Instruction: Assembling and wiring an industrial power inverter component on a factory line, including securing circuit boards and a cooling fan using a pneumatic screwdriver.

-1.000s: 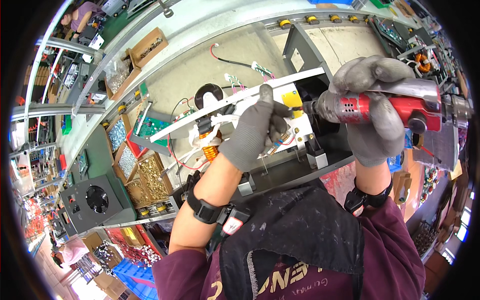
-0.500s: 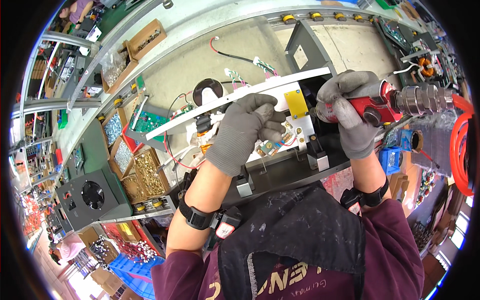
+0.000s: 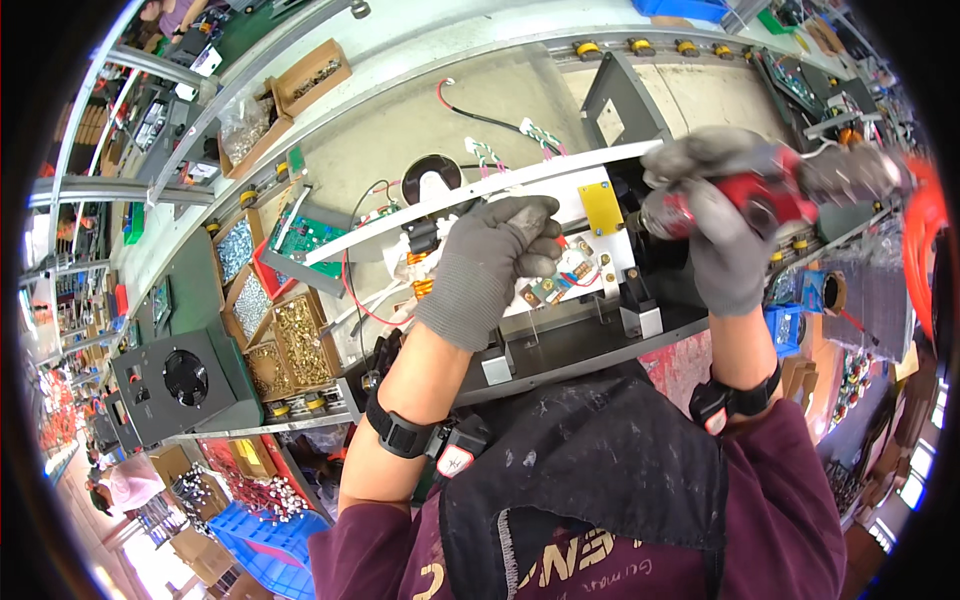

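Note:
My left hand [image 3: 490, 255], in a grey knit glove, is curled over an open chassis of electronic parts. Its fingertips press together, and whatever they may hold is hidden. Beneath and around it are a white panel [image 3: 560, 212], a yellow plate [image 3: 601, 208], a copper coil [image 3: 424, 283] and small circuit parts [image 3: 570, 275]. My right hand [image 3: 725, 225], gloved too, is wrapped round a red air screwdriver [image 3: 765, 195], smeared by motion. The tool's front end points left toward the chassis, beside the yellow plate. A long white bar [image 3: 480, 190] runs across the chassis behind my left hand.
Boxes of gold-coloured screws [image 3: 303, 335] and silver screws [image 3: 237, 250] stand at the left, near a grey fan panel [image 3: 180, 385]. A green circuit board [image 3: 310, 243] lies beside the chassis. An orange air hose [image 3: 920, 270] hangs at the right. Rollers [image 3: 640, 46] line the far edge.
My right hand and the screwdriver have shifted slightly right, and the tool's rear end has risen. My left hand stays curled over the chassis. The whole view has drifted a little.

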{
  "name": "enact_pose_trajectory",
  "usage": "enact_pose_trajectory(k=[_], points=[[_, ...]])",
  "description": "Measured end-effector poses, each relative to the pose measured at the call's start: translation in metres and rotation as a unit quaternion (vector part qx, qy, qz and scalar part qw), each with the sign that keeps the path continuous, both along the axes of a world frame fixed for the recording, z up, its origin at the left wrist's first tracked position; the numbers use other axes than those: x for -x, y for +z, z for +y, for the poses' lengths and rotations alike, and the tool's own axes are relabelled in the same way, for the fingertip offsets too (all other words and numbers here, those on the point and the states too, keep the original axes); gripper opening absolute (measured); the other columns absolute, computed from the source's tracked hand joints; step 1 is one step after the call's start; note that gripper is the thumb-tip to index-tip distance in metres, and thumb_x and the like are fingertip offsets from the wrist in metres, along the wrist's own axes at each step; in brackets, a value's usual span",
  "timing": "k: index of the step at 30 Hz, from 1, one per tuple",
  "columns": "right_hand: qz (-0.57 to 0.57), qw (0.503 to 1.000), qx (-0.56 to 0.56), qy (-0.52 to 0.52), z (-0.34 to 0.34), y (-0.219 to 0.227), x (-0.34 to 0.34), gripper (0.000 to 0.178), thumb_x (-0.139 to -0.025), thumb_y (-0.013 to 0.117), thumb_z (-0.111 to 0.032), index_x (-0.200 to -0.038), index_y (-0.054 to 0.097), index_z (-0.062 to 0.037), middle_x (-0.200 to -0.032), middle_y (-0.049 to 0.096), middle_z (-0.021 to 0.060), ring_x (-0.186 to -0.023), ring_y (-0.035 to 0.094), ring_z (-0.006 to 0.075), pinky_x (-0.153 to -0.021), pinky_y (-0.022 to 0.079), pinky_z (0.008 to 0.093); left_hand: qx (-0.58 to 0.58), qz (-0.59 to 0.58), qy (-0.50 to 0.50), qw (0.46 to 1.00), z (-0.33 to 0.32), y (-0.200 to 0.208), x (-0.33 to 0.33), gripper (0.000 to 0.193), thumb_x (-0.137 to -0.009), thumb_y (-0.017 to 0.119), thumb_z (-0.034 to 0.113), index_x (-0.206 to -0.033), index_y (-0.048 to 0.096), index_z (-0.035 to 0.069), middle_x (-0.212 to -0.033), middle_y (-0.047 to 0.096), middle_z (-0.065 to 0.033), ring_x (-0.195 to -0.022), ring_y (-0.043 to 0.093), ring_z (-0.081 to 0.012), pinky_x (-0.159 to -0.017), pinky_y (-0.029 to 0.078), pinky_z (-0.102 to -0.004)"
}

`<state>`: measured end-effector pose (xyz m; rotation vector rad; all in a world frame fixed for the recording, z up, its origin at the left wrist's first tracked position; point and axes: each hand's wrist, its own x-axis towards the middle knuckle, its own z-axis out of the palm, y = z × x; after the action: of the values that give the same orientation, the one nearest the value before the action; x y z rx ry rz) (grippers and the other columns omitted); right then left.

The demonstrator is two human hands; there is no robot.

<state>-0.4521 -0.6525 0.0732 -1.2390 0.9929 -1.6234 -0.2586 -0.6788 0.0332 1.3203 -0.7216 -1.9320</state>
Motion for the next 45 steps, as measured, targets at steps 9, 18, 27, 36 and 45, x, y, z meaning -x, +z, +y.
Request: enact_pose_trajectory(k=[9,18,27,36,45], points=[[-0.082,0.984,0.152,0.043,0.008,0.03,-0.025,0.037,-0.085,0.058,-0.029,-0.113,0.049,-0.007,-0.08,0.045,0.0076,-0.074,0.045,0.0221,-0.064,0.04,0.0351,-0.105,0.051,-0.058,0.991,0.003,0.005,0.0,0.042,-0.089,0.059,0.04,-0.09,0.06,-0.003,-0.059,0.055,-0.0033,-0.038,0.043,-0.0082,-0.033,0.032,-0.0213],[-0.055,0.986,0.148,0.061,0.001,0.028,-0.025,0.038,-0.084,0.06,-0.027,-0.115,0.048,-0.0079,-0.08,0.045,0.0087,-0.075,0.046,0.0228,-0.061,0.041,0.0339,-0.115,0.047,-0.091,0.988,-0.003,-0.002,0.004,0.043,-0.089,0.058,0.042,-0.085,0.06,-0.001,-0.055,0.052,-0.0019,-0.036,0.038,-0.0065,-0.033,0.027,-0.0218],[-0.05,0.961,0.212,0.174,-0.027,0.021,-0.017,0.037,-0.084,0.057,-0.023,-0.116,0.047,-0.0072,-0.08,0.045,0.0083,-0.075,0.045,0.0221,-0.061,0.04,0.0335,-0.037,-0.006,-0.195,0.98,-0.012,-0.002,-0.004,0.058,-0.092,0.041,0.055,-0.08,0.061,0.002,-0.052,0.051,-0.0018,-0.036,0.039,-0.007,-0.033,0.027,-0.0216],[0.005,0.996,0.084,0.016,-0.053,-0.012,-0.026,0.027,-0.077,0.059,0.005,-0.103,0.054,0.002,-0.087,0.064,0.0129,-0.076,0.062,0.0161,-0.066,0.051,0.0263,-0.077,-0.11,-0.245,0.96,-0.016,0.002,-0.004,0.069,-0.094,0.028,0.059,-0.071,0.062,0.003,-0.047,0.051,-0.004,-0.033,0.04,-0.0089,-0.033,0.03,-0.0232],[-0.008,1.0,0.003,-0.002,-0.058,-0.018,-0.035,0.024,-0.076,0.062,0.006,-0.098,0.055,0.0017,-0.076,0.062,0.0089,-0.058,0.056,0.0092,-0.049,0.045,0.0222,-0.095,-0.078,-0.253,0.96,-0.016,0.001,-0.009,0.061,-0.092,0.036,0.056,-0.079,0.063,0.003,-0.049,0.052,-0.0022,-0.036,0.043,-0.0072,-0.034,0.032,-0.0214]])
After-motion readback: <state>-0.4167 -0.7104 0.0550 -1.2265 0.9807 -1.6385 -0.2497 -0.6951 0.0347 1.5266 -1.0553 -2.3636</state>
